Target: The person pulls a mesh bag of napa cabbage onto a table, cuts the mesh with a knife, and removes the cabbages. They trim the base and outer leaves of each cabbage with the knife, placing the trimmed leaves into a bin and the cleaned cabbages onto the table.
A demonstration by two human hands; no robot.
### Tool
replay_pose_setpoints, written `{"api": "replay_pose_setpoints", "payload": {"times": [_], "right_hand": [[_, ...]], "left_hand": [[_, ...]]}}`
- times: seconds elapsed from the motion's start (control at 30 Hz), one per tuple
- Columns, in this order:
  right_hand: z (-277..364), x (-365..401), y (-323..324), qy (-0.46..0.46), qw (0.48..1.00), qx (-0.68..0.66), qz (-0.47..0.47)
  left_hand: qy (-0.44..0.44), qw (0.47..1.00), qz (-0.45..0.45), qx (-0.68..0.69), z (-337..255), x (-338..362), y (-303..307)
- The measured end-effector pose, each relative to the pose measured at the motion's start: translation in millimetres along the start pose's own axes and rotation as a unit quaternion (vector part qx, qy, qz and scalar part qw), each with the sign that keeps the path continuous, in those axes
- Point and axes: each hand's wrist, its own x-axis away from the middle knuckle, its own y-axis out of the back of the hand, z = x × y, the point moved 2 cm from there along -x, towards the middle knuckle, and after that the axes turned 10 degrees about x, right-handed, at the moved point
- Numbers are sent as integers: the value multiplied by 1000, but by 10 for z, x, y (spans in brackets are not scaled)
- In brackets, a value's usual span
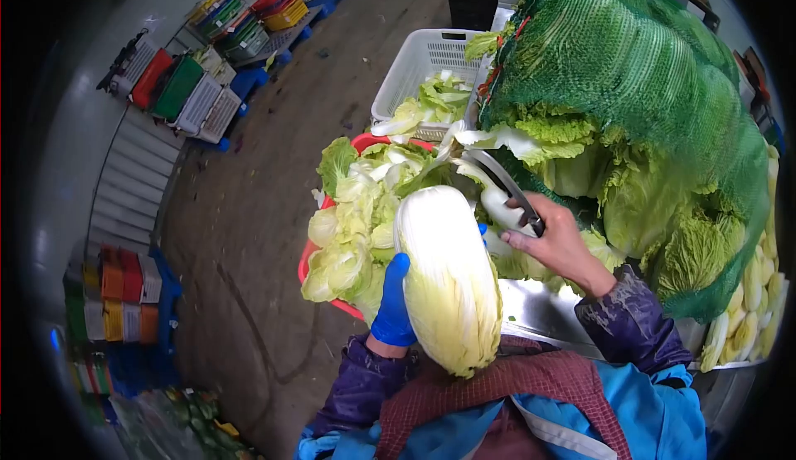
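Note:
In the head view my left hand (392, 302), in a blue glove, is wrapped round a napa cabbage (448, 286) held up in front of my body. The cabbage's white base points away from me and its pale yellow leaf end towards me. My bare right hand (554, 240) grips the dark handle of a curved knife (499, 175), its blade pointing up and left, just right of the cabbage. Loose cabbage leaves (356, 228) fill a red basket (305, 265) behind and left of the cabbage. Part of the left hand's fingers is hidden behind the cabbage.
A green mesh sack (613, 53) of cabbages lies on the metal table (543, 311) at right. Behind the red basket stands a white crate (394, 78) with leaf scraps. More cabbages (750, 311) lie at the right edge. Stacked crates (195, 91) line the left wall.

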Motion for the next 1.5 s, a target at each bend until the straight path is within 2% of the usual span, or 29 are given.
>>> {"api": "replay_pose_setpoints", "payload": {"times": [0.07, 0.13, 0.17, 0.2, 0.23, 0.27, 0.33, 0.47, 0.6, 0.67, 0.73, 0.8, 0.87, 0.9, 0.93, 0.97, 1.0, 1.03, 1.07, 1.13, 1.2, 1.27, 1.3, 1.33, 1.37, 1.4, 1.43, 1.47, 1.5], "right_hand": [[150, 28, -112, -69, 971, -201, 105], [325, 72, -47, -204, 910, -246, 265], [340, 68, -54, -202, 907, -270, 254], [256, 92, -120, -203, 907, -268, 254], [122, 109, -214, -167, 914, -308, 204], [32, 120, -235, -129, 917, -345, 154], [0, 151, -154, -167, 906, -347, 173], [-59, 187, -77, -136, 905, -367, 165], [-290, 241, -182, -148, 885, -394, 197], [-397, 270, -242, -152, 880, -397, 213], [-514, 321, -308, -181, 841, -450, 238], [-531, 373, -336, -181, 832, -471, 230], [-567, 425, -350, -174, 791, -553, 197], [-534, 475, -350, -174, 791, -552, 197], [-470, 538, -350, -223, 732, -613, 196], [-445, 575, -347, -268, 667, -669, 191], [-537, 576, -376, -269, 667, -669, 187], [-686, 575, -442, -252, 669, -668, 207], [-766, 575, -467, -234, 671, -666, 226], [-588, 507, -298, -225, 694, -654, 200], [-546, 484, -233, -225, 714, -639, 174], [-571, 448, -271, -211, 707, -653, 171], [-568, 429, -299, -197, 699, -666, 171], [-527, 395, -314, -196, 698, -667, 172], [-476, 351, -310, -207, 768, -585, 161], [-430, 304, -278, -215, 829, -495, 147], [-372, 245, -205, -192, 876, -412, 164], [-222, 210, -105, -191, 875, -413, 166], [-40, 173, 41, -157, 951, -250, 89]], "left_hand": [[-9, 1000, 9, 0, 7, -15, -69], [3, 996, -84, -13, 43, -30, -71], [3, 997, -83, -11, 49, -38, -117], [-18, 990, -69, -121, 28, -51, -187], [-40, 971, -55, -229, -3, -69, -256], [-41, 972, -55, -226, -61, -104, -306], [-17, 921, 2, -389, -203, -139, -419], [32, 913, 12, -407, -235, -133, -455], [36, 901, 15, -432, -168, -165, -437], [12, 869, 19, -495, -81, -229, -282], [1, 864, 26, -503, -64, -275, -217], [-5, 858, 33, -512, -88, -309, -248], [12, 893, 71, -444, -182, -344, -348], [48, 923, 55, -378, -236, -334, -316], [95, 940, 48, -323, -273, -355, -296], [68, 942, 40, -325, -321, -383, -295], [44, 944, 33, -326, -366, -414, -322], [-7, 933, 13, -360, -450, -438, -377], [-11, 916, 10, -401, -611, -483, -272], [-157, 831, -26, -532, -669, -539, -161], [-237, 608, -14, -758, -568, -514, -192], [-61, 825, 14, -562, -319, -465, -199], [49, 934, -9, -353, -116, -349, -298], [29, 955, 106, -276, 109, -407, -158], [41, 968, 9, -247, 263, -326, -93], [42, 986, -76, -141, 316, -272, -239], [71, 996, -24, -47, 320, -282, -107], [100, 993, 28, 48, 312, -298, 20], [99, 994, 26, 47, 297, -294, 26]]}}
